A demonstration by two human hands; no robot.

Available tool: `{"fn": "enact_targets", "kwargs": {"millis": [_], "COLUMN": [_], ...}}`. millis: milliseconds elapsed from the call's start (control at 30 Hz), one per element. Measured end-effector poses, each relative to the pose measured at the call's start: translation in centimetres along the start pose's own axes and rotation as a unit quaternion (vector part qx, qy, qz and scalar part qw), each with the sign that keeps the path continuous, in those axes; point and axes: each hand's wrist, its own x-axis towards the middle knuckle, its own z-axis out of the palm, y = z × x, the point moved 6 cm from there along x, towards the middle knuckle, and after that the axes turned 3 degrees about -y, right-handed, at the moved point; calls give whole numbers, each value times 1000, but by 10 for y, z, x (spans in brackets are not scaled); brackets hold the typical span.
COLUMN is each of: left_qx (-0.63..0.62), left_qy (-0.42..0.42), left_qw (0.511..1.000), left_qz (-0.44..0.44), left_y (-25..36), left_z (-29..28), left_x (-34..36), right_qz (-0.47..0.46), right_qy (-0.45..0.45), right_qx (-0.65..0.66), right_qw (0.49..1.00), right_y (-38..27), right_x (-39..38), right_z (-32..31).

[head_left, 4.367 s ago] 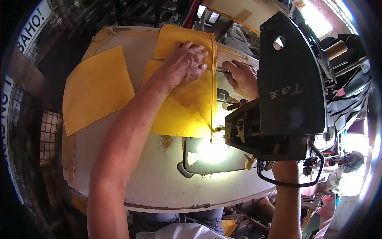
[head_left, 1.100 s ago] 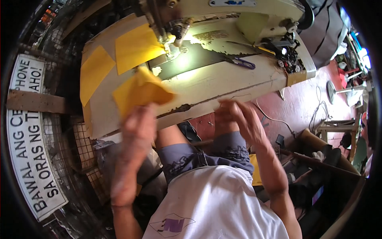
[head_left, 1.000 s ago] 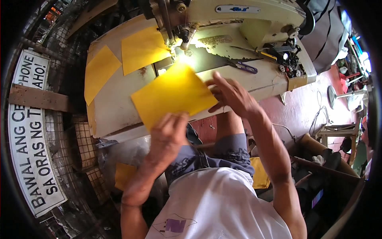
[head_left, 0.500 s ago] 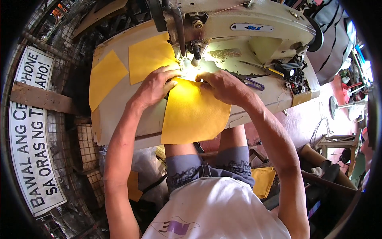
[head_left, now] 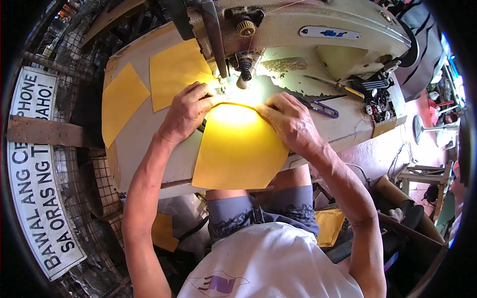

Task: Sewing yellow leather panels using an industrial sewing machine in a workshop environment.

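Observation:
A yellow fabric piece point(head_left: 238, 149) hangs over the front edge of the sewing table, its far edge under a bright lamp. My left hand point(head_left: 191, 107) pinches its far left corner. My right hand point(head_left: 290, 121) grips the far right corner between thumb and fingers. Between my hands the far edge bows slightly and looks folded. Just beyond stands the sewing machine point(head_left: 348, 47), its needle area partly washed out by glare. Two more yellow pieces lie flat on the left, one piece point(head_left: 179, 69) near the machine and another piece point(head_left: 124, 102) farther out.
To the right on the table are purple-handled thread snips point(head_left: 325, 109), a yellow-handled screwdriver point(head_left: 350, 90) and a tray of bobbins point(head_left: 380, 111). Below hang folded yellow pieces point(head_left: 329, 226) by my right leg. A wire grille with a white sign point(head_left: 42, 174) stands at left.
The yellow piece has come slightly toward me, away from the needle. My right hand has shifted right and nearer along its edge; the whole view has moved a little.

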Motion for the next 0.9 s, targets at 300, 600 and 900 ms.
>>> {"fn": "enact_targets", "kwargs": {"millis": [300,600,900], "left_qx": [79,78,84], "left_qy": [-27,-35,-33], "left_qw": [994,995,993], "left_qz": [68,55,72], "left_y": [21,19,21], "left_z": [-7,-8,-6], "left_x": [3,3,-2], "right_qz": [-43,-41,-48], "right_qy": [-67,-80,-93], "right_qx": [-98,-100,-114], "right_qw": [992,991,988], "right_y": [-11,-9,-11], "right_x": [4,5,4], "right_z": [3,6,4]}}
